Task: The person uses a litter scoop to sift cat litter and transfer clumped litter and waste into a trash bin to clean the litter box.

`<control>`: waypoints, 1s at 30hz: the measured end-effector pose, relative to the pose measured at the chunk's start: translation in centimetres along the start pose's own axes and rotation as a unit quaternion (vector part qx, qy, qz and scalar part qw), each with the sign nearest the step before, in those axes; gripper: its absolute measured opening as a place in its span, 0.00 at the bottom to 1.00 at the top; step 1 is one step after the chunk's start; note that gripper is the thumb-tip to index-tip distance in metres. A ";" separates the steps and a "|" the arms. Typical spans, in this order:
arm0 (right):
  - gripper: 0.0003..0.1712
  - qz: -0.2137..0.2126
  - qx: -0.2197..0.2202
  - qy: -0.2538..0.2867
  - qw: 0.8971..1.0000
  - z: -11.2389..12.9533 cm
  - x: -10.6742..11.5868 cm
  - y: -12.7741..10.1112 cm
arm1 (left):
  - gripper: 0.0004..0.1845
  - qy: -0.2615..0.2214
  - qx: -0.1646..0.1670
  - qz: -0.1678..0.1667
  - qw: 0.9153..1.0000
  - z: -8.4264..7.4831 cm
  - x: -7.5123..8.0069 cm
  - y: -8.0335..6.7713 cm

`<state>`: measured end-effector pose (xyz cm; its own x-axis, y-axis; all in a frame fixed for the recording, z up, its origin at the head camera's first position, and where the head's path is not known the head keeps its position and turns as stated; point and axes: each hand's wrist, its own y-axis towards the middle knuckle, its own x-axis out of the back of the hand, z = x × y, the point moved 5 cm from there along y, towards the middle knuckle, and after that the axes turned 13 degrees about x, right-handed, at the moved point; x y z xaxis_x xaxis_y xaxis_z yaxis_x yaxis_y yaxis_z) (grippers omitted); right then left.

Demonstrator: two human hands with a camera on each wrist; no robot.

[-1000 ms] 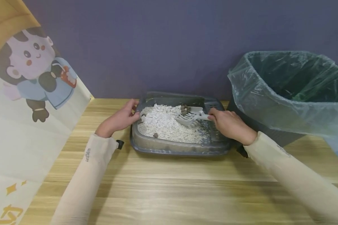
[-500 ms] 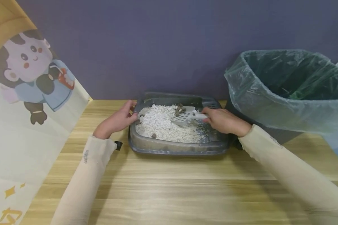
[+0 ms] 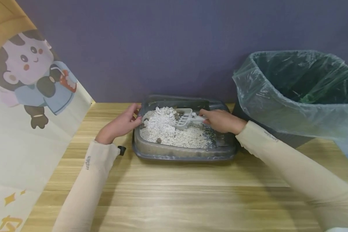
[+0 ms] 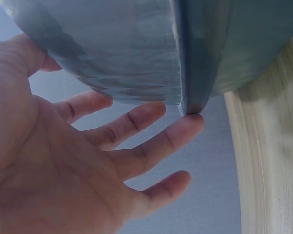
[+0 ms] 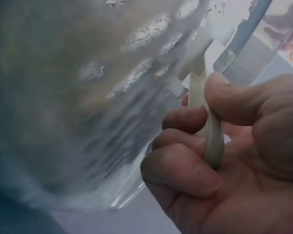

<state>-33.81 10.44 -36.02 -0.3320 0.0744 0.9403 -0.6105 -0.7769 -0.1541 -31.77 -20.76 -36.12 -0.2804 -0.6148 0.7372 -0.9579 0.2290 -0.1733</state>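
A grey litter box (image 3: 184, 154) stands on the wooden table, part filled with pale litter (image 3: 188, 140). My right hand (image 3: 221, 121) grips a white slotted litter scoop, fingers curled around its handle (image 5: 214, 131). The scoop's head (image 3: 182, 118) is tilted in the litter, right of the white heap, with dark clumps (image 3: 177, 116) at its back edge. Another brown clump (image 3: 158, 140) lies near the front wall, and darker ones sit at the left end. At the box's left end rests my left hand (image 3: 120, 125). Its fingers (image 4: 136, 158) are spread and lightly bent, fingertips against the outer wall.
To the right is a dark bin (image 3: 281, 137) lined with a translucent green bag (image 3: 278, 109). A purple wall (image 3: 162, 48) rises behind the box. At the left stands a white panel with a cartoon figure (image 3: 43, 74).
My right hand has moved the scoop left across the litter, and its head has tilted up on edge. Dark clumps shifted left with it. The left hand stays at the box's end.
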 end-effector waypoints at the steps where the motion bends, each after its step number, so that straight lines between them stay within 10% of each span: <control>1: 0.20 0.002 0.002 0.002 1.000 0.3 0.0 0.4 | 0.27 0.000 0.000 0.000 1.000 0.0 0.1 0.0; 12: 0.16 -0.039 -0.008 0.039 0.998 1.8 0.3 2.5 | 0.26 0.000 -0.003 -0.013 1.000 -0.1 0.0 0.0; 30: 0.13 -0.150 0.040 0.006 0.988 3.2 0.8 -3.8 | 0.28 -0.016 0.019 -0.016 1.000 -0.1 -0.7 0.2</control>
<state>-29.48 11.45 -33.76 -0.1539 0.3158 0.9363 -0.6235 -0.7661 0.1560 -31.76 -20.25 -36.58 -0.2515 -0.6448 0.7218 -0.9677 0.1803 -0.1761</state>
